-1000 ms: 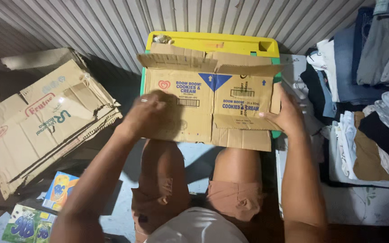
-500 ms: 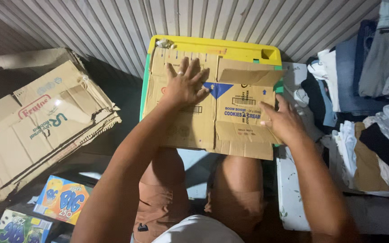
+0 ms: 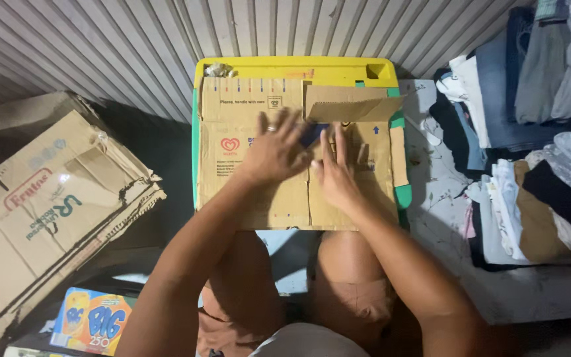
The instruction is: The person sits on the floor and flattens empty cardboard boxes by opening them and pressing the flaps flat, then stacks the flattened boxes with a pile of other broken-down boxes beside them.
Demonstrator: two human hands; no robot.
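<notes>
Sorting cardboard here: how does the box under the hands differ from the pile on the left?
The flattened box lies smooth on the yellow-green table, pressed by left hand and right hand; the cardboard pile sits lower, untouched, torn and creased. Both are brown printed cardboard.

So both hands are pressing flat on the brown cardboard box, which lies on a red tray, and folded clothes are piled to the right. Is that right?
Not quite: the tray under the cardboard box is yellow with a green edge, not red. The head view shows this. The rest holds: the left hand and right hand press flat on the brown box, and folded clothes are piled to the right.
</notes>
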